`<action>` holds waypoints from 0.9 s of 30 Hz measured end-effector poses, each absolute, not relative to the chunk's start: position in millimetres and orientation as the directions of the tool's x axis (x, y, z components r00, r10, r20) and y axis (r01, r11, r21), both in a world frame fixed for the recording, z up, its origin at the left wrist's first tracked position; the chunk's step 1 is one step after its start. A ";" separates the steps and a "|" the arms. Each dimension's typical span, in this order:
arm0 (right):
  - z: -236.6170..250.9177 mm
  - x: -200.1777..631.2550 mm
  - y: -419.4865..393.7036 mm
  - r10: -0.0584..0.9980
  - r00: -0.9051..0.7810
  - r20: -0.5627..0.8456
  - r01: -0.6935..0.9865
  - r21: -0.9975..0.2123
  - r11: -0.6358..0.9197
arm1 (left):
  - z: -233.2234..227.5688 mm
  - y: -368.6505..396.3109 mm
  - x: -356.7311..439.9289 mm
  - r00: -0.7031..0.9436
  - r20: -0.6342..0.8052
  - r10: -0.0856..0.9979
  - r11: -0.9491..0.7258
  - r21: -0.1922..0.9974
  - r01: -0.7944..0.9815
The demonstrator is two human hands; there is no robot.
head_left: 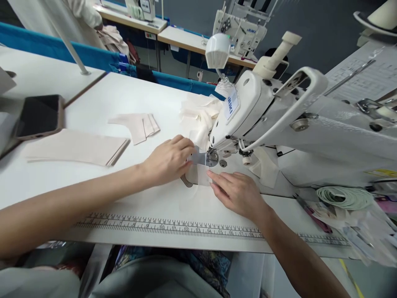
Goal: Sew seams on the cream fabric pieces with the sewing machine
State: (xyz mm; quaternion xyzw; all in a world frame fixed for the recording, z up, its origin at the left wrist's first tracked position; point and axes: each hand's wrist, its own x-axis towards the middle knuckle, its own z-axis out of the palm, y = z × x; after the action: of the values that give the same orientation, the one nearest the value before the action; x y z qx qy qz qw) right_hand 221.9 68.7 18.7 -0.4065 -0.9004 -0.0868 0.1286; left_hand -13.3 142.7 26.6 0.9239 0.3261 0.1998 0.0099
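Nearest to us, a printed ruler strip [173, 227] runs along the front edge of the white surface [133, 103]. Just beyond it our right hand [238, 192] lies flat, fingers stretched and together, its grip open with the fingertips pressing down the near edge of a small cream fabric piece [203, 176]. Our left hand [169, 159] rests on the other side of the same piece, fingers curled loosely over it and touching it near the metal presser foot [211, 158]; this grip is not clenched, it holds the cloth down more than it pinches it. The fabric piece thus lies between the two hands, directly under both sets of fingertips, its far end beneath the presser foot of the white sewing machine [273, 111]. Right of the machine base we see a coil of pale green tape [344, 196] among papers. Further left on the surface lies a flat stack of cut cream pieces [74, 147], and beyond it a smaller fanned stack [139, 124]. A dark phone [39, 116] sits at the left edge. Behind the needle, a loose heap of cream cloth [198, 114] is piled against the machine head, under a small white lamp [218, 50]. Farthest away stands another sewing machine [240, 29] on a back bench, and a person in white [77, 16] at the upper left.
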 end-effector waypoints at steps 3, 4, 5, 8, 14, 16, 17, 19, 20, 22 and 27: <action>19.5 221.0 68.4 0.696 -0.649 0.307 0.741 0.047 0.670 | 28.6 169.8 -2.9 0.718 0.269 0.642 -0.765 0.151 0.627; 20.0 221.2 68.4 0.690 -0.651 0.317 0.737 0.049 0.674 | 29.1 177.8 2.2 0.737 0.234 0.634 -0.772 0.135 0.622; 20.6 221.6 68.6 0.684 -0.653 0.325 0.734 0.050 0.677 | 29.5 185.4 7.5 0.758 0.203 0.620 -0.784 0.116 0.610; 22.2 223.8 70.0 0.680 -0.663 0.313 0.723 0.031 0.690 | 29.0 204.9 21.8 0.799 0.147 0.583 -0.812 0.070 0.580; 18.9 228.1 74.0 0.680 -0.685 0.263 0.696 -0.040 0.717 | 20.8 226.9 31.8 0.763 0.164 0.626 -0.779 0.088 0.620; 17.5 228.8 74.7 0.680 -0.682 0.270 0.694 -0.055 0.718 | 18.1 228.6 30.8 0.737 0.180 0.652 -0.758 0.127 0.640; 17.2 228.9 75.0 0.676 -0.684 0.273 0.690 -0.059 0.721 | 16.9 228.9 30.1 0.719 0.190 0.669 -0.743 0.151 0.652; 17.6 229.1 75.4 0.665 -0.692 0.283 0.678 -0.065 0.733 | 15.0 230.2 28.8 0.665 0.214 0.716 -0.698 0.210 0.684; 18.1 229.0 75.7 0.658 -0.696 0.287 0.671 -0.067 0.739 | 14.3 231.9 28.2 0.627 0.226 0.745 -0.667 0.245 0.704; 19.5 229.0 76.1 0.646 -0.704 0.294 0.659 -0.067 0.749 | 13.8 238.8 27.1 0.530 0.240 0.813 -0.582 0.326 0.745; 22.0 230.5 77.0 0.644 -0.705 0.297 0.663 -0.046 0.747 | 23.2 272.7 27.9 0.276 0.212 0.938 -0.348 0.569 0.745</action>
State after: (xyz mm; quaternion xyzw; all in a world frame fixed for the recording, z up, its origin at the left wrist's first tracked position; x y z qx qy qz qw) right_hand 230.5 77.0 22.0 -0.3539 -0.9229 -0.0320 0.1484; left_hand 27.9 272.7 23.2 0.7775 0.5412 0.2633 0.1826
